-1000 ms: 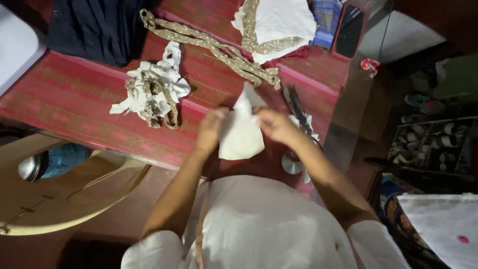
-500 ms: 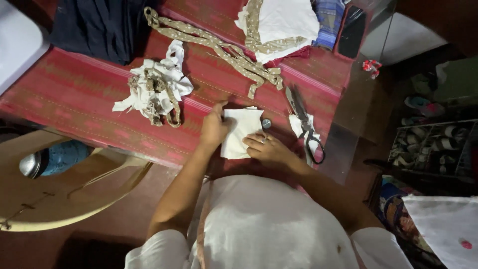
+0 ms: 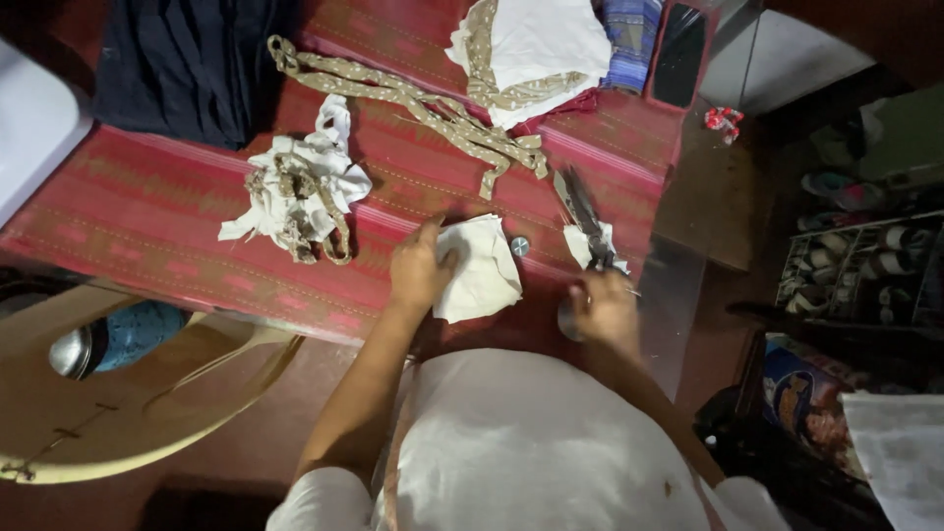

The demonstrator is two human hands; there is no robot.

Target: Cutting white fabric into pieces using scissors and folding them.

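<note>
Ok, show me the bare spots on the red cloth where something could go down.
Widest bare patch: the red cloth left of the scrap pile, below the dark fabric. A narrower strip lies between the pile and the left hand. Crowded: around the white piece, scissors, right hand and trim.

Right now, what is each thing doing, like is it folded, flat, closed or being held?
White cloth piece: folded, flat on the red cloth, left hand pressing it.
Scissors: closed, lying flat, right hand at the handles.
Patterned trim strip: stretched out, loose.
Scrap pile: crumpled.
Phone: screen dark.
</note>
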